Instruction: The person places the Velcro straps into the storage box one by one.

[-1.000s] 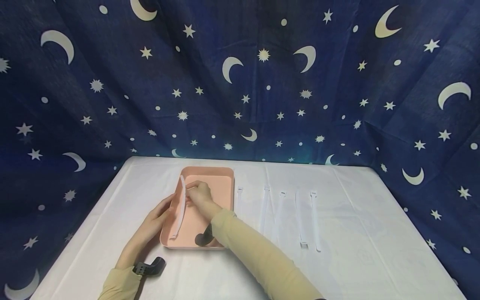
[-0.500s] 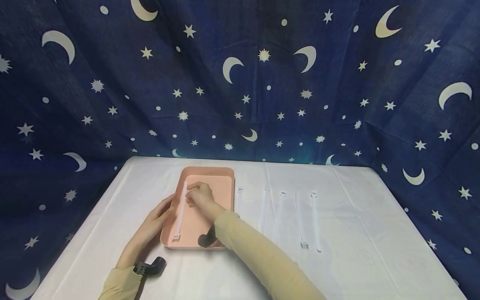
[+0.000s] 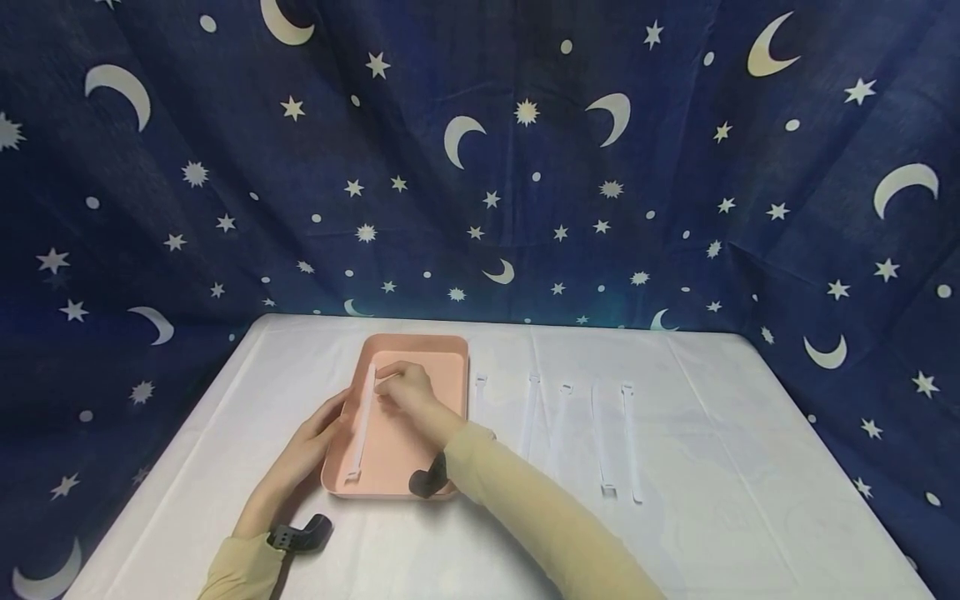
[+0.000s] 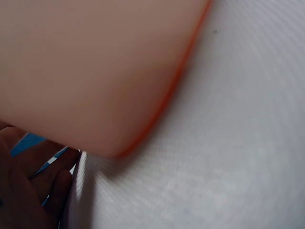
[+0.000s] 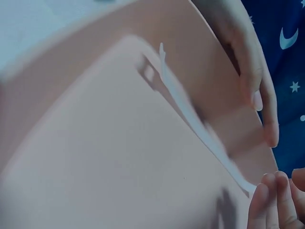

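Note:
A white cable tie (image 3: 363, 425), with a small square head at its near end, lies lengthwise along the left side of a pink tray (image 3: 450, 350). My right hand (image 3: 408, 390) is over the tray, fingertips right at the tie's far end, thumb and fingers slightly parted. In the right wrist view the tie (image 5: 193, 117) curves along the tray's inner wall towards those fingertips (image 5: 282, 183). My left hand (image 3: 311, 437) touches the outside of the tray's left wall. The left wrist view shows its fingers (image 4: 45, 183) extended and spread, partly hidden by the tray (image 4: 95, 71).
Several more white cable ties lie on the white tablecloth (image 3: 720, 467) right of the tray, among them one (image 3: 630, 442) furthest right and one (image 3: 598, 437) with its head towards me. A dark blue curtain (image 3: 480, 200) with moons and stars hangs behind the table.
The cable tie's raised far end has come down into the tray and the tie now lies straighter. My right hand has shifted slightly right, its fingers loosening. The left hand has not moved.

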### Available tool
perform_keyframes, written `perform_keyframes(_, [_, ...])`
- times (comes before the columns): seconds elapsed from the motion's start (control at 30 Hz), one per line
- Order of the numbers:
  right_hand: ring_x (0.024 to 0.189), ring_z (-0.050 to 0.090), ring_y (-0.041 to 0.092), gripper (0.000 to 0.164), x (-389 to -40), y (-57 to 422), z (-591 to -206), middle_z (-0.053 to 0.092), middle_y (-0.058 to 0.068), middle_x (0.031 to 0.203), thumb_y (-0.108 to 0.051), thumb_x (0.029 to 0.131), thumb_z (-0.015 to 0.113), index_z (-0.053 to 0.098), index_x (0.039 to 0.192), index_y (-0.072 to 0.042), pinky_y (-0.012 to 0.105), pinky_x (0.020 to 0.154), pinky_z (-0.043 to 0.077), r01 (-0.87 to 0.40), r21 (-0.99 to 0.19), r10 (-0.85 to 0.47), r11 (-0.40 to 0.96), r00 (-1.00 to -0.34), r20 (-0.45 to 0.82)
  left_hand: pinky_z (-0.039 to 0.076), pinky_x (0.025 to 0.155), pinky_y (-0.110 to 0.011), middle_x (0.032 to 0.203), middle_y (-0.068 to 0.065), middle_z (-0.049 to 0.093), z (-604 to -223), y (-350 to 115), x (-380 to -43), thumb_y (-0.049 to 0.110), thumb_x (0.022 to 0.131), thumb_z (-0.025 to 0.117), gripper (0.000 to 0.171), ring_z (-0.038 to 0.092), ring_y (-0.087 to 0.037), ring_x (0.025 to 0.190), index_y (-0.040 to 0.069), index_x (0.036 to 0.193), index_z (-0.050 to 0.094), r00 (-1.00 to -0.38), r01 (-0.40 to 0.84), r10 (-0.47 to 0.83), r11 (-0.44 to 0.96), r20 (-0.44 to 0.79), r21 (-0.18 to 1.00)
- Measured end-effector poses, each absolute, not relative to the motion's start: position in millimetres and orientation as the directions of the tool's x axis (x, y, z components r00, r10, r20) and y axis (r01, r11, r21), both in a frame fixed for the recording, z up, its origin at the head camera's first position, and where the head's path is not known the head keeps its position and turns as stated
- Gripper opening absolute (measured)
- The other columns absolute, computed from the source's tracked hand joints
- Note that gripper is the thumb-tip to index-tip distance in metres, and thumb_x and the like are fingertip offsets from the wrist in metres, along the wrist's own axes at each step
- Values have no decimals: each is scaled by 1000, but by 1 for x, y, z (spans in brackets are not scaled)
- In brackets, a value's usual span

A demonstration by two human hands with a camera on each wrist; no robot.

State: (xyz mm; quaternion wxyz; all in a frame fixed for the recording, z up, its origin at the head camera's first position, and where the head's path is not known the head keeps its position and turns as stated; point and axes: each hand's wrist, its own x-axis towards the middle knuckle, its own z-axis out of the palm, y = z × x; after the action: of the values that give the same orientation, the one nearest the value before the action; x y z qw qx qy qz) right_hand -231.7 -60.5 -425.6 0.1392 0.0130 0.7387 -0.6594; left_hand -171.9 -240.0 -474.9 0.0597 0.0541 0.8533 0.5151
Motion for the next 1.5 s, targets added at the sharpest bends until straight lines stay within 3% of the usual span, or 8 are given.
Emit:
perform_keyframes(0.33, [68,68,12,24,-222,-47,-416,73,12,85,0,80,65,69,103,-7,36,69,60,108,-969,-239,223,-958,-162,18,118,-61,158,-20,24,-475,-239,-172,34,104,41,53,16,-43,147,19,152,27,-986,11,152,461,-67,887])
perform_keyframes(0.6, [67,67,11,24,-216,-35,-410,72,11,83,2,81,62,69,102,-6,19,59,51,-1,-954,-289,301,-953,-90,17,118,-61,159,-20,22,-476,-239,-173,36,103,40,54,15,-43,147,19,153,26,-986,9,151,465,-70,885])
perform_keyframes(0.8, [69,69,14,21,-210,-24,-407,72,12,85,1,82,63,69,101,-6,18,62,51,-42,-949,-314,313,-947,-62,18,118,-62,160,-18,20,-476,-237,-173,38,103,39,54,14,-43,148,21,153,25,-986,-18,135,479,-93,878])
perform_keyframes(1.07, [67,67,10,22,-202,-6,-406,72,14,87,1,83,61,69,103,-4,27,68,59,-105,-952,-353,287,-935,-3,16,118,-63,159,-21,21,-474,-238,-172,40,103,41,56,14,-44,147,19,153,26,-987,1,140,472,-73,882])
perform_keyframes(1.3, [74,70,18,22,-193,12,-401,70,20,94,0,84,62,68,105,-1,33,69,61,-151,-956,-374,251,-926,48,17,118,-62,158,-22,22,-476,-239,-173,38,103,41,56,16,-45,147,17,153,26,-987,17,149,468,-60,884])
perform_keyframes(1.5, [77,69,18,23,-183,25,-399,70,19,94,-2,84,62,67,107,-3,45,72,60,-158,-955,-358,251,-932,60,17,116,-64,158,-22,22,-475,-239,-172,38,103,40,56,15,-45,147,18,153,25,-986,23,157,471,-58,882])
